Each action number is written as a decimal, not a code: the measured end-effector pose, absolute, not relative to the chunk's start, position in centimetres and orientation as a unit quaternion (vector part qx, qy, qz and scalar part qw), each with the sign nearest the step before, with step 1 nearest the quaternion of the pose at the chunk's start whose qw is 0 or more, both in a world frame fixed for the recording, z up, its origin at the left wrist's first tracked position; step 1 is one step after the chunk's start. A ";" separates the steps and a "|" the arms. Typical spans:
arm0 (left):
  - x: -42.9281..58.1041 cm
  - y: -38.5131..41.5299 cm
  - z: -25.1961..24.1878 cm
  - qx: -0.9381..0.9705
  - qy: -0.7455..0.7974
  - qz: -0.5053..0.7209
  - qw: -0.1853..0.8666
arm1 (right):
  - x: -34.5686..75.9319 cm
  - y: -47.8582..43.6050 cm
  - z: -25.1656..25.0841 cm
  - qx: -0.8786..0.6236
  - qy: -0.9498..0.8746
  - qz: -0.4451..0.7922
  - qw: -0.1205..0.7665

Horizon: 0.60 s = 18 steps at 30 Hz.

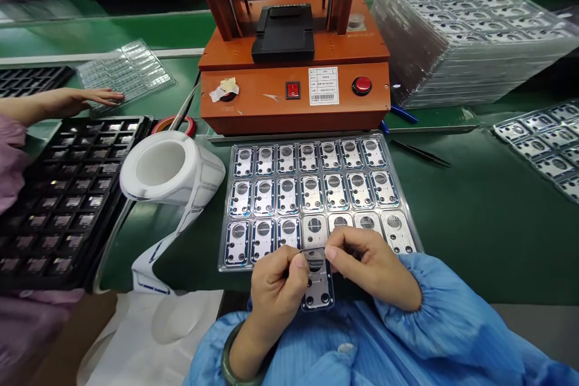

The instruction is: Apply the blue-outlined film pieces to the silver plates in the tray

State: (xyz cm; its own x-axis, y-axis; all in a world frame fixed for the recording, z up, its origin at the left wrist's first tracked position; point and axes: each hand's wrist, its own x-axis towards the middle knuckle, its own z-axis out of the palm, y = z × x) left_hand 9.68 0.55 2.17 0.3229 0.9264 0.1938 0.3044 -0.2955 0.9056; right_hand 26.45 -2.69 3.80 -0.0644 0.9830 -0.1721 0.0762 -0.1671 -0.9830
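Observation:
Both my hands meet at the near edge of a clear blister tray (409,226) filled with several small metal plates. My left hand (275,289) is closed, pinching the left side of one small metal plate (319,292) held upright. My right hand (366,262) pinches the plate's top edge with thumb and forefinger. Both sleeves are blue. The held plate hangs just in front of the tray's bottom row.
An orange press machine (294,93) stands behind the tray. A white tape roll (169,169) trails a strip to the left. Black trays (67,199) sit at left, where another person's hand (79,99) rests on a clear tray. Stacked clear trays (465,36) fill the back right; tweezers (420,152) lie nearby.

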 end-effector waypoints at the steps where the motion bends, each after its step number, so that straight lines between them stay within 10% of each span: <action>1: 9.8 0.5 2.2 0.694 0.450 0.392 0.403 | 26.4 -2.7 3.9 -0.540 -0.492 0.538 0.420; 18: 10.6 0.3 2.4 0.615 0.553 0.442 0.347 | 26.4 -2.8 4.2 -0.487 -0.613 0.503 0.366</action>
State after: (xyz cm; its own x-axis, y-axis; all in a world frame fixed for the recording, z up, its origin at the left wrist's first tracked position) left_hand 10.56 0.30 2.36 -0.0032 0.9872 0.1593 0.3730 -0.1466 0.9162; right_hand 26.37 -2.82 4.21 -0.2578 0.9654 -0.0402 0.2291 0.0206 -0.9732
